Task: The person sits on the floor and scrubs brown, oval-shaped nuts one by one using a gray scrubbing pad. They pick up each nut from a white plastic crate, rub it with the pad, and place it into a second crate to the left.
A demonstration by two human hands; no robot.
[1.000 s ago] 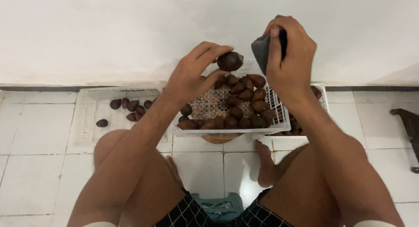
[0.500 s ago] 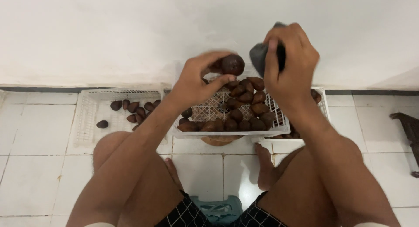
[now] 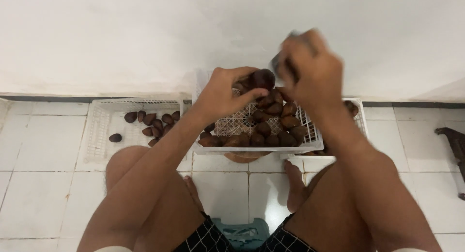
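The left hand (image 3: 227,94) pinched a dark brown fruit (image 3: 262,79) between thumb and fingertips, holding it up above the middle white plastic basket (image 3: 256,148). Just right of it, the right hand (image 3: 310,70) was closed around a dark object (image 3: 277,63), blurred, possibly a small tool. More brown fruits (image 3: 273,128) lay heaped in that basket, mostly on its right and near sides. To the left, a second white basket (image 3: 99,131) held a few scattered fruits (image 3: 150,123). A white wall (image 3: 121,39) stood beyond, over pale floor tiles (image 3: 38,150).
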